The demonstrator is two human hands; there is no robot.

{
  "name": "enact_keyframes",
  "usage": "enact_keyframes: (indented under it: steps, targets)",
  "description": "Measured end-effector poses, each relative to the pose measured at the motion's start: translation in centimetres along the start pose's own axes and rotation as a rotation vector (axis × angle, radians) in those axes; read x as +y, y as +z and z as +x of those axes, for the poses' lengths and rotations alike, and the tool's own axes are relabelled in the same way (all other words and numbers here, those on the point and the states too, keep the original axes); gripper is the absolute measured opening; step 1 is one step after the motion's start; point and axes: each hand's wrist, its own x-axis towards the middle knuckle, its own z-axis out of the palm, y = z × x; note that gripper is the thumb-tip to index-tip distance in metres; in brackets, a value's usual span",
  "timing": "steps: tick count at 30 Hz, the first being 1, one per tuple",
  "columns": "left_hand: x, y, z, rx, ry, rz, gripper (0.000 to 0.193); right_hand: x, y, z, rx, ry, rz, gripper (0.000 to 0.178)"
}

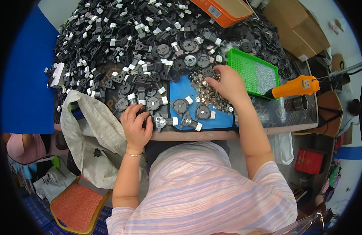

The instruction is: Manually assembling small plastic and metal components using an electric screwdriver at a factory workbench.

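My left hand (pixel 136 127) rests at the table's near edge with its fingers bent and apart. Its thumb lies beside a black caster-like part with a white tip (pixel 161 122). Over a heap of small shiny metal fittings (pixel 204 93), my right hand (pixel 231 84) reaches in, thumb and forefinger apart. A black disc (pixel 207 71) sits by those fingertips; whether they touch it I cannot tell. Several black round parts with white tips, including one wheel (pixel 203 112), lie on the blue mat (pixel 224 122) between my hands.
A large pile of black parts with white tips (pixel 122 39) covers the left and back. Right of the mat stand a green tray (pixel 243 76) of tiny silvery pieces and an orange power screwdriver (pixel 296 86). A cardboard box (pixel 296 29) and a whitish sack (pixel 91 137) flank the table.
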Motion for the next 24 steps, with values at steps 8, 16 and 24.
enact_keyframes:
  steps: [8, 16, 24]
  targets:
    - [0.0, 0.2, 0.0, 0.018, -0.006, -0.006, 0.012, 0.1, 0.8, 3.6, -0.161, 0.081, -0.114, 0.030]
    - [-0.2, 0.0, 0.0, 0.001, -0.001, -0.002, 0.013, -0.4, 2.2, 2.3, 0.026, 0.012, -0.017, 0.037]
    - [-0.1, -0.1, 0.2, 0.014, -0.008, -0.011, 0.013, 0.3, 2.2, 3.3, -0.158, 0.046, 0.118, 0.055]
